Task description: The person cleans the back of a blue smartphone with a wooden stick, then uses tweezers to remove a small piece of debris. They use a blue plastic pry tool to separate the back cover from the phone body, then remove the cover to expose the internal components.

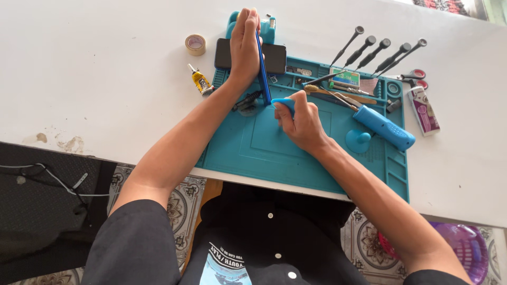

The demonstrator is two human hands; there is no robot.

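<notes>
Left hand (244, 42) clasps blue phone (263, 68) upright on edge over teal mat (274, 153). Right hand (300, 120) pinches blue pry tool (284, 103) at lower edge. Phone likely thin, stiff, fragile; hold by side edges.

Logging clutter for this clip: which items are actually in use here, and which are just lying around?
In use:
left hand holding a blue phone on edge
right hand pressing a blue pry tool to it
teal work mat

Lying about:
tape roll
glue tube
black phone
screwdrivers
blue handled tool
scissors
</notes>
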